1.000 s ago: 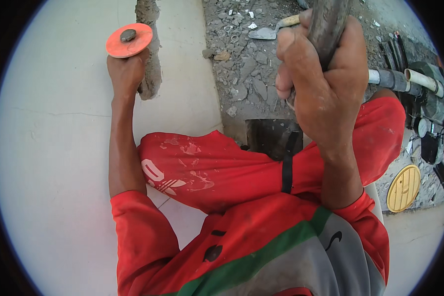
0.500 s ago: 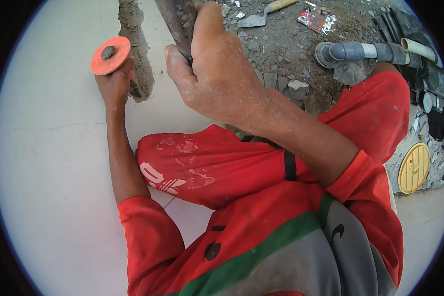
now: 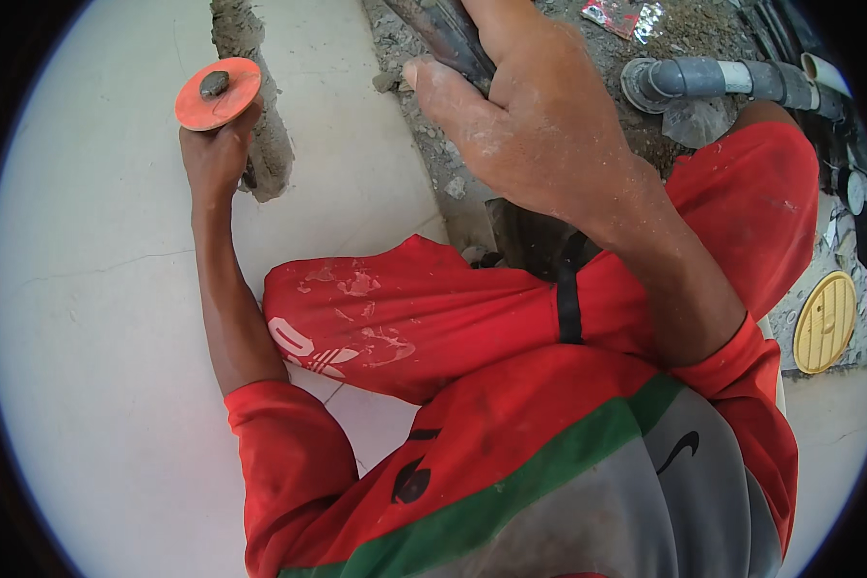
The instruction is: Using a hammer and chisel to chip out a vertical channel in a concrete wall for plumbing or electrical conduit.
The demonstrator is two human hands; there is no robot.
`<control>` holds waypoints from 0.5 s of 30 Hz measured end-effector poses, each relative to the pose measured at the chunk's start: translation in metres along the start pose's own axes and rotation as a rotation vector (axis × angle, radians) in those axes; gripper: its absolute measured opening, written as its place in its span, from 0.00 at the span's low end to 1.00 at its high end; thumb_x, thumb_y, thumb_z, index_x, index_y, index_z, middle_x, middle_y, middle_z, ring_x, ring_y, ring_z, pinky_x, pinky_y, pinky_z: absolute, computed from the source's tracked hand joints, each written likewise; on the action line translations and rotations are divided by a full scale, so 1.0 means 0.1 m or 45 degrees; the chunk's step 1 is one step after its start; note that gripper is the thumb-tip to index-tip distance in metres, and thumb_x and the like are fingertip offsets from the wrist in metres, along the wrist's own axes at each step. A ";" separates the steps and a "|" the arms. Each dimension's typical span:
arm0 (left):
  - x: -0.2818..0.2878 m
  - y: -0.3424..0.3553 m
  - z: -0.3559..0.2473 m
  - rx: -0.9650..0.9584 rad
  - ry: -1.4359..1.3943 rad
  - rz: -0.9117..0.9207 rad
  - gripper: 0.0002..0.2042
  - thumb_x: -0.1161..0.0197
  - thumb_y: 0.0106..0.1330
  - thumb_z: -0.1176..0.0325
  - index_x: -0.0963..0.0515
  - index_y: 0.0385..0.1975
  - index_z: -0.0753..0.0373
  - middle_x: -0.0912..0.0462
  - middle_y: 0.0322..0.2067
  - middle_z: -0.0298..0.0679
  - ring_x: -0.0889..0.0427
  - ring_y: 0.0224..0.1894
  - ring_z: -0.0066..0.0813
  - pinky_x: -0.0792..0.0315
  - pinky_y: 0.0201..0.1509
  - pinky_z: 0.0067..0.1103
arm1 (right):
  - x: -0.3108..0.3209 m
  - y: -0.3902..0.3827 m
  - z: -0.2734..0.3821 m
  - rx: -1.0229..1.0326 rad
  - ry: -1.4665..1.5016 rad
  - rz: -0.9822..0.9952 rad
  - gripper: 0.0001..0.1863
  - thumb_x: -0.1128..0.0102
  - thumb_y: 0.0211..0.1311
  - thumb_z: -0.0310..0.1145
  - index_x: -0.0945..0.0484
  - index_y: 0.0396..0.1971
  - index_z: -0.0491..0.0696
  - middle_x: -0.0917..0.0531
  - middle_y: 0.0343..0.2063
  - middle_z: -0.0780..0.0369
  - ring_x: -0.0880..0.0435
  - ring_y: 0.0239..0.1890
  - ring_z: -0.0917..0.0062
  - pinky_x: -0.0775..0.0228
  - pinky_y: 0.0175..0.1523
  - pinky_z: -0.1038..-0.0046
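Note:
My left hand (image 3: 217, 159) is closed around a chisel (image 3: 214, 85) with a round orange guard, its dark struck end facing up. The chisel's shaft is mostly hidden behind the guard and fingers. Beside this hand runs a rough grey groove (image 3: 268, 159) cut into the pale surface (image 3: 106, 318). My right hand (image 3: 549, 116) is raised higher and nearer, wrapped round the dark handle of a hammer (image 3: 450, 39). The hammer's head lies beyond the upper edge of the picture.
Broken rubble (image 3: 395, 43) lies behind the right hand. A grey pipe elbow (image 3: 674, 79) rises at the right near a crumpled clear plastic bag (image 3: 698, 120). A shiny red packet (image 3: 615, 15) is farther back. The round yellow cover (image 3: 826, 323) lies beyond my right leg.
My right hand has swung right and upward with the hammer. The left hand and chisel have shifted slightly left. The trowel seen earlier at the back no longer shows.

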State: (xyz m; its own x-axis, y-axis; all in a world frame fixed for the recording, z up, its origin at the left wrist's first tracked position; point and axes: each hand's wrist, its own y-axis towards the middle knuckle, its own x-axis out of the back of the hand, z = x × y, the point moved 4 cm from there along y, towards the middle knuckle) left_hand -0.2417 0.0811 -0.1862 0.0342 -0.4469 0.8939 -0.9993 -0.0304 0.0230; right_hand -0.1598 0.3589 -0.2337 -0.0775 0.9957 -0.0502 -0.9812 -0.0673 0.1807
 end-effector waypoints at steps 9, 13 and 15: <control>0.07 0.03 0.24 -0.002 -0.151 -0.135 0.08 0.38 0.55 0.73 0.24 0.33 0.67 0.26 0.23 0.30 0.31 0.22 0.17 0.36 0.27 0.18 | -0.73 -0.07 -0.27 -0.029 -0.336 0.485 0.09 0.43 0.48 0.20 0.34 0.27 0.33 0.24 0.15 0.46 0.19 0.19 0.57 0.28 0.23 0.61; 0.03 0.03 0.05 0.056 -0.213 -0.069 0.06 0.37 0.53 0.74 0.24 0.31 0.65 0.28 0.22 0.29 0.33 0.22 0.16 0.38 0.25 0.17 | -0.56 0.06 -0.09 -0.029 -0.052 0.244 0.09 0.47 0.48 0.18 0.32 0.31 0.31 0.23 0.17 0.45 0.19 0.21 0.55 0.27 0.27 0.59; 0.05 0.02 0.06 0.030 -0.240 -0.062 0.06 0.37 0.53 0.75 0.24 0.30 0.65 0.28 0.22 0.29 0.33 0.22 0.16 0.38 0.24 0.17 | -0.56 0.06 -0.14 -0.010 0.083 0.083 0.10 0.48 0.48 0.18 0.32 0.32 0.31 0.22 0.18 0.45 0.18 0.22 0.54 0.27 0.28 0.59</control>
State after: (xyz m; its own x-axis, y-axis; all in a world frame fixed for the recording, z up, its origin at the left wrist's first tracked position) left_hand -0.2438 0.0733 -0.1845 0.0869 -0.6039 0.7923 -0.9958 -0.0760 0.0513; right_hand -0.1635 0.3022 -0.2439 -0.1527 0.9829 -0.1028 -0.9750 -0.1329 0.1780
